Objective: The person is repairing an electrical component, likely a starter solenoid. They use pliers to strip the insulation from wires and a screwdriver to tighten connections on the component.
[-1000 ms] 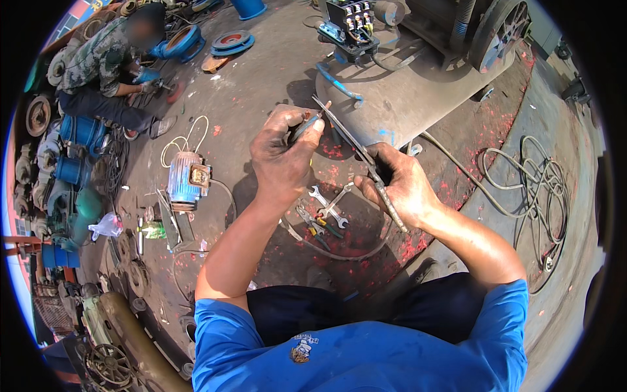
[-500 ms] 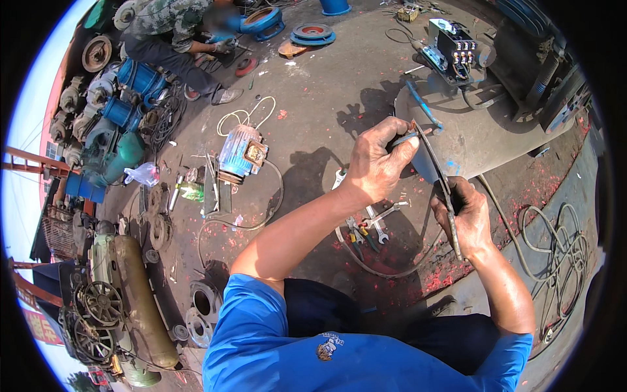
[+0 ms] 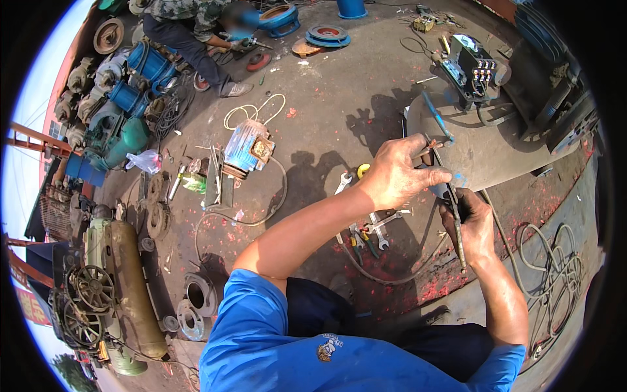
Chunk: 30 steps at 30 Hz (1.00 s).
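In the head view, my left hand is closed around a small piece with a reddish-brown tip, its thumb reaching across a long dark metal tool. My right hand grips that tool lower down, fingers wrapped round it. Both hands are over the floor beside a grey tank, which carries a black electrical switch unit and a bent blue pipe. Below my hands lie wrenches and pliers.
A blue motor with cords lies left of centre. A co-worker bends over parts at the top left. Pumps and castings pile along the left, above an old compressor. A coiled cable lies at the right, round blue discs at the top.
The view has swung, putting my hands and the tank further right in the picture. My left thumb has moved from the small piece down across the long tool.
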{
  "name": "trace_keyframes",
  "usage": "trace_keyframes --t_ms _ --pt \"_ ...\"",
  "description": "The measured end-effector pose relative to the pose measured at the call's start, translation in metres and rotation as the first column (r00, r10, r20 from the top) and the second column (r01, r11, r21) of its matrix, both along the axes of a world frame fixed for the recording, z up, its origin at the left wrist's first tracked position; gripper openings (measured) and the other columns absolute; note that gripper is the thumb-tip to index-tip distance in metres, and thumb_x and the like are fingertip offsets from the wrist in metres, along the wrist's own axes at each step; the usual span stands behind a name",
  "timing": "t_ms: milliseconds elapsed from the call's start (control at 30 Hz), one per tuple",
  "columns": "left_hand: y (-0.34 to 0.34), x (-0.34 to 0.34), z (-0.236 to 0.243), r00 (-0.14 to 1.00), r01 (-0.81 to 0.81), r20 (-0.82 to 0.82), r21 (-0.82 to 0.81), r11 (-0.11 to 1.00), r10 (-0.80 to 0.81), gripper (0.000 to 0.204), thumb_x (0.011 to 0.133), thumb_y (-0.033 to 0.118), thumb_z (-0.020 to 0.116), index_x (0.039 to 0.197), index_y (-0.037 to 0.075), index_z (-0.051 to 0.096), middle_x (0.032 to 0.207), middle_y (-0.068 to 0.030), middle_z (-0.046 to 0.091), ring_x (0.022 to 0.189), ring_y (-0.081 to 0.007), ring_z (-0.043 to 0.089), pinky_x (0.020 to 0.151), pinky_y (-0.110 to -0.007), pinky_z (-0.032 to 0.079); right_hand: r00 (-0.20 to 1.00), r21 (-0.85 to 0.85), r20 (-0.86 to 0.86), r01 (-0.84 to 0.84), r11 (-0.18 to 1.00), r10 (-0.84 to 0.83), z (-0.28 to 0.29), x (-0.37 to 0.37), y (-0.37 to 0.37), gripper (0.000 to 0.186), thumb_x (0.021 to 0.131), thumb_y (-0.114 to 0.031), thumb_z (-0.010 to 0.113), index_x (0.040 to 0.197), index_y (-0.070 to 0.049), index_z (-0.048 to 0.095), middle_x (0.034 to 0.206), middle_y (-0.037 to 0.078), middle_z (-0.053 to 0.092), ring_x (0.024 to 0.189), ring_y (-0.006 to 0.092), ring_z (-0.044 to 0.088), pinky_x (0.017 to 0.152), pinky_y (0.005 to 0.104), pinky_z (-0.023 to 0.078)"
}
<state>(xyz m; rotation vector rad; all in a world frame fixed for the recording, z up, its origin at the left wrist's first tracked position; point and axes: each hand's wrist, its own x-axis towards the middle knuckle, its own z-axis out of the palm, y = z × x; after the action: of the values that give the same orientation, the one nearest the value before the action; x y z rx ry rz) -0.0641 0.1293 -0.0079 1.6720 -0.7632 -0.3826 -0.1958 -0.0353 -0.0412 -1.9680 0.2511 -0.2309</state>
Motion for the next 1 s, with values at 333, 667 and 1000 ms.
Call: trace_keyframes --t_ms 333,667,1000 --pt "-0.007 0.001 -0.005 0.924 -0.137 0.362 0.008 0.990 0.125 0.045 0.072 0.032 0.090 0.075 -0.003 0.063 0.062 -0.0087 0.062 0.053 -0.0109 0.062 0.045 -0.031 0.046 0.998 0.138 -0.024 0.053 0.989 -0.050 -0.003 -0.003 0.012 0.017 0.085 -0.009 0.070 0.100 0.000 0.065 0.079 0.000 0.063 0.075 0.0063 0.054 0.068 0.0245 0.046" --pt "-0.009 -0.002 -0.002 0.991 0.026 -0.123 -0.152 0.988 -0.045 0.052 0.094 0.052 0.056 0.104 0.001 0.062 0.086 -0.0020 0.053 0.077 -0.0119 0.047 0.068 -0.030 0.043 0.966 0.299 0.123 0.184 0.936 -0.229 -0.017 0.003 -0.007 0.038 0.088 -0.006 0.070 0.123 -0.001 0.055 0.079 -0.003 0.056 0.066 0.0045 0.051 0.056 0.0215 0.043" --pt "-0.025 -0.030 -0.017 0.939 0.046 -0.302 -0.361 0.931 -0.164 0.025 0.096 0.009 0.045 0.108 -0.008 0.058 0.097 -0.0055 0.052 0.085 -0.0118 0.049 0.087 -0.027 0.044 0.921 0.201 0.375 0.031 0.979 -0.106 0.002 -0.006 0.003 0.056 0.081 -0.008 0.081 0.127 -0.001 0.051 0.101 0.008 0.067 0.088 0.0114 0.064 0.076 0.0273 0.054"
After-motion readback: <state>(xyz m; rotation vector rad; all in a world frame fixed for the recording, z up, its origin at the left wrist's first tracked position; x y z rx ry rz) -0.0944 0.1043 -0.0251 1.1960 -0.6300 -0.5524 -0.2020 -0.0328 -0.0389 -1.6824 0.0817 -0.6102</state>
